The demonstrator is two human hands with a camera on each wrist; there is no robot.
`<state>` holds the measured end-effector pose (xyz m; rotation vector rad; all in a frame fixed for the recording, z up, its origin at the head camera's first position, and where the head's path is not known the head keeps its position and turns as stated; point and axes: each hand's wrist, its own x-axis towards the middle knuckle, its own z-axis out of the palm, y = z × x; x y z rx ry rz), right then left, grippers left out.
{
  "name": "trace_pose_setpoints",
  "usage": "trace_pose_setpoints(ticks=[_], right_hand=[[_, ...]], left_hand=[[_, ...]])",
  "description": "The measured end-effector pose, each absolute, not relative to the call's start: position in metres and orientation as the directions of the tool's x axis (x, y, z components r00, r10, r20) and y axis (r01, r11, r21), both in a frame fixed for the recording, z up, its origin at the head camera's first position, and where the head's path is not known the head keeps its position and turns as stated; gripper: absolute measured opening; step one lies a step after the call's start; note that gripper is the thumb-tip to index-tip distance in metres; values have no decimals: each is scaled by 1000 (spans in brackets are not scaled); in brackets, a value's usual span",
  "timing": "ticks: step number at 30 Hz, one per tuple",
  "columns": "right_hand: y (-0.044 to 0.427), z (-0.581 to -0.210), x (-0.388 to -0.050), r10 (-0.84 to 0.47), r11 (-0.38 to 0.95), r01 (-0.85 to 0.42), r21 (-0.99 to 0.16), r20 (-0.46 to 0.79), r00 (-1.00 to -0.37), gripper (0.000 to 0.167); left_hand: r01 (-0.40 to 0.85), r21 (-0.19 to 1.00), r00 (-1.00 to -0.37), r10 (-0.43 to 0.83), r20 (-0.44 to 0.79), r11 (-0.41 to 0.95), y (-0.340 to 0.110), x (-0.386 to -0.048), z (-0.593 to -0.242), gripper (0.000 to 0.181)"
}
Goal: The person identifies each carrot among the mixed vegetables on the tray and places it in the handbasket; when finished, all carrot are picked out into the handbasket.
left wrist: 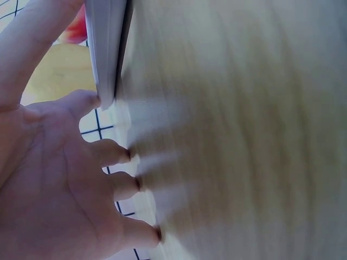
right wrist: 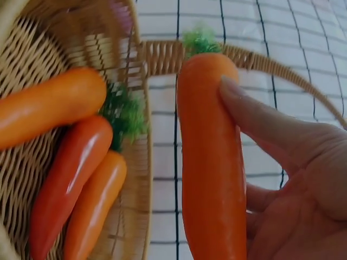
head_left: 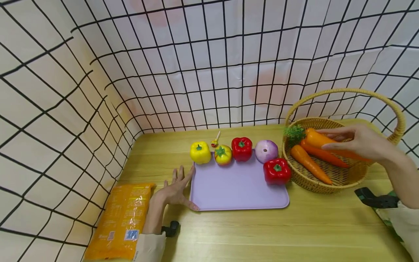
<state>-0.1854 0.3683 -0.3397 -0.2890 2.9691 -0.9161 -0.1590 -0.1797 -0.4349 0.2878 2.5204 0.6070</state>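
My right hand (head_left: 363, 142) holds an orange toy carrot (right wrist: 211, 151) over a wicker basket (head_left: 309, 185), the thumb on one side near its green top. More carrots (head_left: 311, 165) lie inside the basket. At the left end of a lilac tray (head_left: 235, 193), my left hand (head_left: 175, 191) is spread on the table, with thumb and index finger touching the tray's edge. Along the tray's far side sit a yellow bell pepper (head_left: 200, 153), a yellow-red tomato (head_left: 223, 155), a red bell pepper (head_left: 242, 149) and a purple onion (head_left: 266, 151). Another red bell pepper (head_left: 277, 171) sits at the right edge.
An orange packet (head_left: 121, 222) lies left of my left forearm. Behind the tray is a small lollipop (head_left: 215, 142). The basket's tall handle (head_left: 347, 90) arches over its opening. Grid-patterned cloth (head_left: 209, 65) walls the table at the back and sides.
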Motion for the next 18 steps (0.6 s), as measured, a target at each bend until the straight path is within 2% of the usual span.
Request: trace_pose_setpoints(ticks=[6,10,18], right_hand=[[392,-343,-197,-110,828,-46,-558,-81,-991,72],[397,-343,-206,-9,815,50,-578,-99,-995,84],[395,-350,-230,75,717,126,-685,-104,-992,86]], left_hand=[[84,468,-841,314,-440,880,-181,-158,-435,142],[80,474,-843,314,-438,877,-181,-158,-435,142],[82,472,-843,314,-437,878,-180,-158,-435,142]])
